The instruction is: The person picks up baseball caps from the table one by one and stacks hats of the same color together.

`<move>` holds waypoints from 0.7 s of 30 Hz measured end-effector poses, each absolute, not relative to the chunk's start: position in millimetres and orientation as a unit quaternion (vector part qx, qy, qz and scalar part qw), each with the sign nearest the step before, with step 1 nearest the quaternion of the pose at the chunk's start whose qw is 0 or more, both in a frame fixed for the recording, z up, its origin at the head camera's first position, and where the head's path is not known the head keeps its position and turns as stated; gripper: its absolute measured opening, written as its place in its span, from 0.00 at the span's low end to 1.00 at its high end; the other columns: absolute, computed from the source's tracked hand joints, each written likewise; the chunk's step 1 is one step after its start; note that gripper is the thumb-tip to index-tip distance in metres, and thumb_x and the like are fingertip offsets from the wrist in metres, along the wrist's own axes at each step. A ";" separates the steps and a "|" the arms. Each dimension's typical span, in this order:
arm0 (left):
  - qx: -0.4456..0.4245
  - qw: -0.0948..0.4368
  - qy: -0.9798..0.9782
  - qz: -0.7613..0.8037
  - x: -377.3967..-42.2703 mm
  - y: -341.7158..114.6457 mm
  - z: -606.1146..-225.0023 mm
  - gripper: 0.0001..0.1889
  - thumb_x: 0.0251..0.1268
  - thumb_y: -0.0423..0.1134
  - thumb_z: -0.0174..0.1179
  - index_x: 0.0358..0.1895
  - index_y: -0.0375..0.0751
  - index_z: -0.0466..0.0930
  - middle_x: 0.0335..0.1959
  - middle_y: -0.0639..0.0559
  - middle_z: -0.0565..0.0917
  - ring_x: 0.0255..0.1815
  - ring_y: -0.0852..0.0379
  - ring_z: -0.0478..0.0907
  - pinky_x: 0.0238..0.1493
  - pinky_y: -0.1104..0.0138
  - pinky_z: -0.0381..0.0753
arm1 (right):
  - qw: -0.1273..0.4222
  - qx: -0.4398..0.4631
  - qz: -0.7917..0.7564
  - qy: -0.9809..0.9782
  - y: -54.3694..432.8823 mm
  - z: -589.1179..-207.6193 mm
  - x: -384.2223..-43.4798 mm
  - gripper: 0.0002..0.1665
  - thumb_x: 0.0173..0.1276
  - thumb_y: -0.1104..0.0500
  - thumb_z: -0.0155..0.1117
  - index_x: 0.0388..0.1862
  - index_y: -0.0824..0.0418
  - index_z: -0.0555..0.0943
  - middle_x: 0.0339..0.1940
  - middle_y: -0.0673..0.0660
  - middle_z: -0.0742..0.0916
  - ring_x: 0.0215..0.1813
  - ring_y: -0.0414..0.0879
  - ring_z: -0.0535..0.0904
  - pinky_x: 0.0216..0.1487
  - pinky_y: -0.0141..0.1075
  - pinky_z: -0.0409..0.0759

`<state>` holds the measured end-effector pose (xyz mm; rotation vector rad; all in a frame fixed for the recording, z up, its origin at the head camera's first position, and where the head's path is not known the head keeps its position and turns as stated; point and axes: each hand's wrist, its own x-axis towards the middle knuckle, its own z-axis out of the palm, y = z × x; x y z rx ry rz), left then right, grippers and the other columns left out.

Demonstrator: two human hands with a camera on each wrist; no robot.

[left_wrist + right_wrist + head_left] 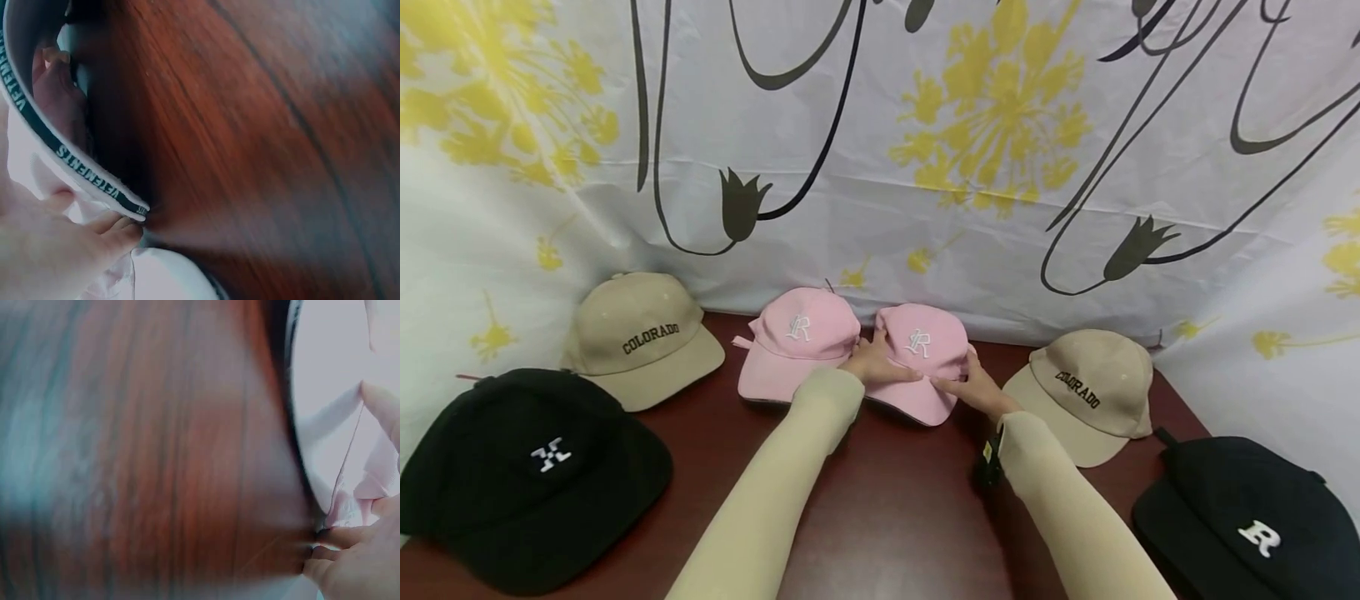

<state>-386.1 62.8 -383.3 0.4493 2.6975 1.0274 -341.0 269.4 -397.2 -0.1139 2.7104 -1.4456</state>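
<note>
Two pink baseball caps with a white letter emblem sit side by side at the back of the table. My left hand [880, 362] and right hand [981, 387] hold the right-hand pink cap [925, 340] from its two sides, thumbs over the brim and fingers around the lower edge. Just left of it, the other pink cap [808, 325] lies against my left hand. Lettered trim [75, 164] runs along a brim edge in the left wrist view, above the left hand [69, 250]. Over in the right wrist view, the right hand [356, 559] meets the pale brim [325, 394].
A beige cap [640, 325] and a black cap [535, 475] stand on the left. To the right are another beige cap [1093, 383] and a black cap [1247, 508]. The dark red table [910, 517] backs onto a white patterned curtain [865, 158].
</note>
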 end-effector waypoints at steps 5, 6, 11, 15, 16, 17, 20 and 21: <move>0.131 0.092 0.912 0.378 -382.0 63.5 -383.3 0.60 0.37 0.59 0.71 0.71 0.39 0.42 0.64 0.25 0.53 0.65 0.35 0.52 0.60 0.52 0.61 | 0.042 -0.032 -0.506 0.861 265.9 -395.0 -338.0 0.50 0.61 0.57 0.63 0.70 0.67 0.42 0.55 0.69 0.67 0.57 0.57 0.64 0.56 0.45 0.63; 0.130 0.088 0.911 0.382 -380.8 63.8 -382.5 0.60 0.37 0.59 0.71 0.70 0.39 0.43 0.63 0.26 0.53 0.64 0.36 0.54 0.59 0.53 0.62 | 0.038 -0.028 -0.509 0.860 265.7 -395.0 -337.5 0.52 0.61 0.56 0.63 0.70 0.66 0.40 0.56 0.69 0.65 0.58 0.57 0.62 0.57 0.45 0.62; 0.133 0.079 0.909 0.387 -375.5 65.0 -377.6 0.61 0.35 0.59 0.72 0.70 0.37 0.43 0.63 0.25 0.53 0.63 0.36 0.55 0.59 0.54 0.62 | 0.007 -0.020 -0.531 0.847 265.0 -395.1 -335.8 0.55 0.59 0.57 0.65 0.71 0.67 0.39 0.61 0.68 0.61 0.61 0.55 0.59 0.60 0.45 0.58; 0.142 0.087 0.912 0.375 -373.3 64.7 -375.7 0.66 0.37 0.60 0.70 0.72 0.38 0.32 0.66 0.25 0.50 0.67 0.35 0.49 0.63 0.54 0.56 | 0.003 -0.023 -0.548 0.836 267.1 -394.9 -334.8 0.53 0.58 0.58 0.66 0.70 0.67 0.42 0.61 0.67 0.62 0.59 0.55 0.60 0.57 0.44 0.61; 0.145 0.090 0.912 0.373 -372.9 64.5 -375.2 0.66 0.38 0.60 0.70 0.72 0.39 0.30 0.67 0.25 0.49 0.68 0.35 0.48 0.64 0.54 0.54 | 0.006 -0.024 -0.550 0.835 268.2 -394.6 -334.4 0.53 0.59 0.59 0.66 0.70 0.67 0.42 0.62 0.67 0.61 0.59 0.55 0.61 0.57 0.44 0.62; 0.148 0.091 0.913 0.369 -372.6 64.4 -374.6 0.66 0.38 0.60 0.69 0.72 0.39 0.28 0.67 0.25 0.50 0.68 0.35 0.48 0.64 0.54 0.54 | 0.010 -0.024 -0.553 0.833 269.4 -394.2 -334.0 0.52 0.59 0.59 0.66 0.70 0.67 0.42 0.62 0.67 0.61 0.59 0.55 0.61 0.56 0.44 0.63; 0.156 0.087 0.915 0.361 -371.8 64.7 -372.6 0.65 0.39 0.61 0.69 0.72 0.41 0.30 0.66 0.26 0.52 0.67 0.34 0.50 0.63 0.52 0.54 | 0.017 -0.021 -0.552 0.834 273.4 -391.6 -331.7 0.52 0.59 0.58 0.66 0.70 0.67 0.42 0.60 0.67 0.62 0.58 0.55 0.61 0.54 0.42 0.64; 0.157 0.084 0.916 0.361 -371.6 65.0 -371.7 0.64 0.39 0.61 0.68 0.73 0.41 0.32 0.65 0.26 0.53 0.66 0.34 0.50 0.63 0.51 0.55 | 0.018 -0.021 -0.551 0.834 274.8 -390.3 -330.7 0.52 0.59 0.58 0.66 0.70 0.67 0.42 0.60 0.67 0.62 0.58 0.55 0.61 0.53 0.42 0.64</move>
